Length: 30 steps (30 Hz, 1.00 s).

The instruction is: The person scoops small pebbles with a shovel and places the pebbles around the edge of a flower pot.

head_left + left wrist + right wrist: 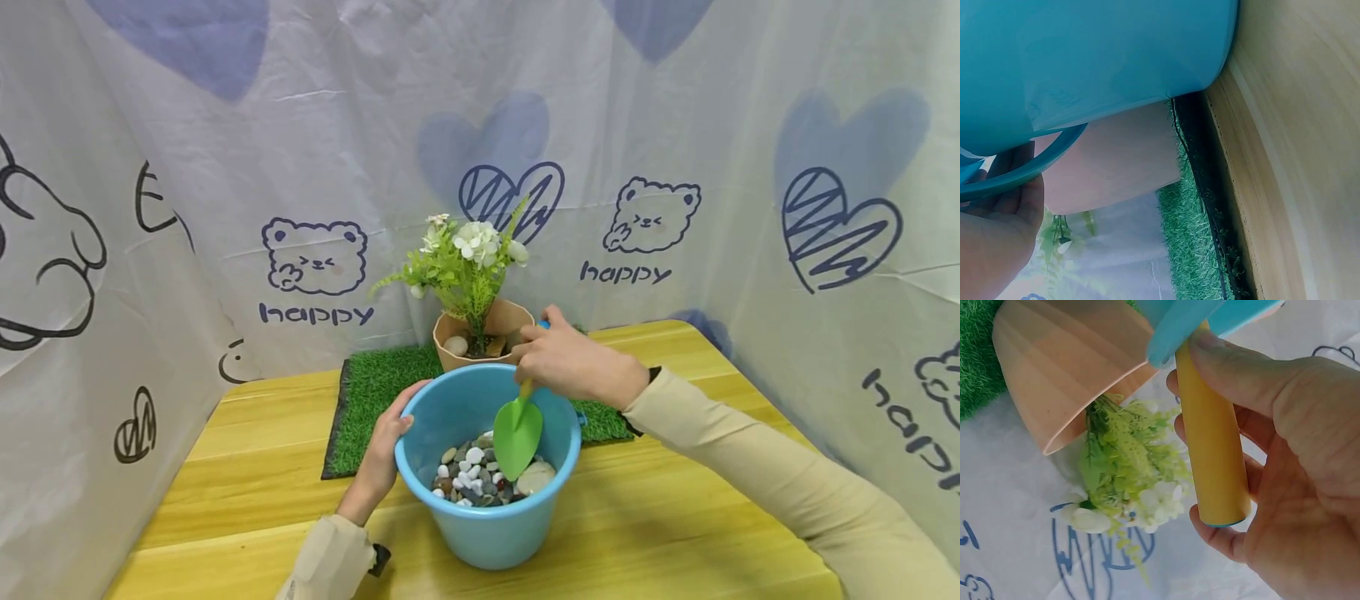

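Observation:
A light blue bucket (491,533) stands on the table, with several grey, white and brown pebbles (468,475) inside. My left hand (386,442) grips its left side at the rim. Beside those fingers the bucket's handle (1054,153) shows in the left wrist view. My right hand (573,358) holds a small garden trowel (517,437) by its yellow handle (1213,437), fingers wrapped round it. The green blade points down inside the bucket, just above or touching the pebbles; I cannot tell which. A larger pale stone (536,477) lies to the blade's right.
Behind the bucket, a peach-coloured flowerpot (450,358) with white flowers (477,242) and green leaves stands on an artificial grass mat (360,417). The mat lies on a yellow wooden table (247,467). A white printed curtain (315,167) surrounds the table's back and sides.

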### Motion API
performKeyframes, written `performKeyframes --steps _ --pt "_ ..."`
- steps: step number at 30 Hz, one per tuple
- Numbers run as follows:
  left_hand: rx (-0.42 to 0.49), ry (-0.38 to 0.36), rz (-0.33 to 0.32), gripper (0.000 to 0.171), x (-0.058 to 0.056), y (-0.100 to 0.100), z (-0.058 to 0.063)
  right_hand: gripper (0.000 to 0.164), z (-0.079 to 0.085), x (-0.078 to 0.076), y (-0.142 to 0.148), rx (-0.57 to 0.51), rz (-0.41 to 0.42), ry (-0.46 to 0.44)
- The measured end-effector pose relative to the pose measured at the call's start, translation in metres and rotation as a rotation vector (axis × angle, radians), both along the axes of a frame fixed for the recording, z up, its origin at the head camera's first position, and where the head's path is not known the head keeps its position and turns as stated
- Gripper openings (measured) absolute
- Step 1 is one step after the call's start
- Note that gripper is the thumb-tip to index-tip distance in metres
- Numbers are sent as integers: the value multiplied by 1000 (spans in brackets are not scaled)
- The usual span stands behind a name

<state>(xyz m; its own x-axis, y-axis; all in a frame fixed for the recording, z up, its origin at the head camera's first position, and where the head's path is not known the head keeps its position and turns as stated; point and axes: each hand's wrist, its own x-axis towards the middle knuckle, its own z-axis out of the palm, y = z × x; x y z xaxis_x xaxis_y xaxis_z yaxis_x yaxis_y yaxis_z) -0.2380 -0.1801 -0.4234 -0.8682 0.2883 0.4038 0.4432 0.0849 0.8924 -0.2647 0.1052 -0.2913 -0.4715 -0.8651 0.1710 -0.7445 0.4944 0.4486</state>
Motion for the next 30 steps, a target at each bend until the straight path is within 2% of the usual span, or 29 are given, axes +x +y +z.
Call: performKeyframes --steps 6,10,13,24,30 --pt "13 0 2 57 -1 0 1 23 1 6 -3 22 10 145" --pt "23 -9 -4 57 -1 -1 0 11 -2 4 -6 19 15 197" --pt "26 -8 -9 57 -1 -1 0 4 -5 2 -8 17 24 201" --pt "19 5 -3 57 0 0 0 36 -4 0 -23 -3 96 276" --pt "28 -8 -14 57 0 0 -1 34 -6 -1 -25 31 90 233"
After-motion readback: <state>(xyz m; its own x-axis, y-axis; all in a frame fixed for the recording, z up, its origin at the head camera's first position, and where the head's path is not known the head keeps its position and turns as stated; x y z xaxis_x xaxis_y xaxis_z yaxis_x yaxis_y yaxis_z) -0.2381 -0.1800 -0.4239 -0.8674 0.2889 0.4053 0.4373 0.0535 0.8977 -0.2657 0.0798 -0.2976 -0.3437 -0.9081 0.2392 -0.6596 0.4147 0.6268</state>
